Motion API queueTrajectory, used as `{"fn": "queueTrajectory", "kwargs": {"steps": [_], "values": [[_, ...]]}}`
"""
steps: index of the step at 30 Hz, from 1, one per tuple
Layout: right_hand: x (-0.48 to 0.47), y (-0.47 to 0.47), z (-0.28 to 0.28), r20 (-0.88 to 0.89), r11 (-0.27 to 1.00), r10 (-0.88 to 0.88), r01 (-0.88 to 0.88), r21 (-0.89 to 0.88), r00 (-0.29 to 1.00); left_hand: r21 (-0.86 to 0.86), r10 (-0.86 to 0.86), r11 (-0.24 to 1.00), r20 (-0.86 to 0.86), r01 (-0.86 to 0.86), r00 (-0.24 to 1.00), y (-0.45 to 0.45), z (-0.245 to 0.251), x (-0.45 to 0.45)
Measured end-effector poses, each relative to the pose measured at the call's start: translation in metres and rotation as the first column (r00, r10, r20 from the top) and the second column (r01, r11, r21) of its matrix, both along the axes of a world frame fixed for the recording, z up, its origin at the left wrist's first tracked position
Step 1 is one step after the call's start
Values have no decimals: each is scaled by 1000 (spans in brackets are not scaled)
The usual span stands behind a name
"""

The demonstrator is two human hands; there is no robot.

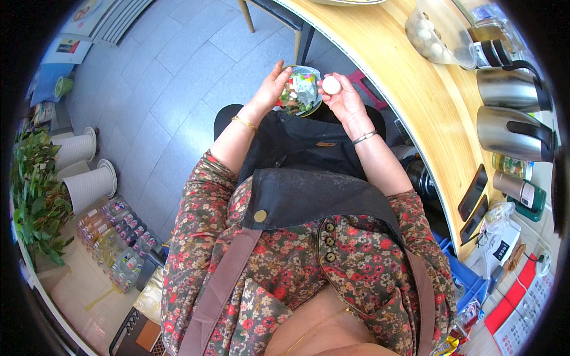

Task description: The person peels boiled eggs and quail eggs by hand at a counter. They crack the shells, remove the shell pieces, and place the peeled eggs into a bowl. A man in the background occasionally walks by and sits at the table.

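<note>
My right hand [345,100] holds a round white object [331,85], perhaps a peeled egg, in its fingertips. Opposite it, my left hand [270,89] has its fingers apart, with nothing seen in it, beside the left rim of a bin [319,109]. A clear plastic bag lines the bin, and mixed scraps and wrappers [303,86] lie inside, between and below my hands. The bin stands just beyond the dark apron [307,133] over my lap.
A curved wooden counter [401,93] runs along the right. On it are a clear plastic container [438,38] with white round items, steel kettles [512,133] and two phones [473,192]. A chair [285,18] stands ahead; white planters [91,184] and packed bottles [129,236] are at the left.
</note>
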State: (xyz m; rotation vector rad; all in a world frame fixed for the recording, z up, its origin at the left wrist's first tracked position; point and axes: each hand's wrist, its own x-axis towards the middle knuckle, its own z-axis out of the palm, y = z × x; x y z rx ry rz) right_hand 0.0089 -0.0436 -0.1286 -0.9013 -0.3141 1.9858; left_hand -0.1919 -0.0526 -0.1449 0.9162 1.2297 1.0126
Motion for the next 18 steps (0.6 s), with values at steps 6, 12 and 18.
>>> {"fn": "queueTrajectory", "kwargs": {"steps": [6, 12, 18], "values": [[-13, -11, 3, 166, 994, 9, -27, 106, 986, 136, -278, 930, -352, 342, 894, -7, -12, -5], [-26, -19, 32, 405, 918, 107, -247, 311, 908, 204, -251, 933, -226, 298, 941, -12, -16, 11], [-37, -25, 106, 534, 758, -2, -347, 553, 846, -31, -324, 946, -100, 322, 941, -19, -20, 0]]}}
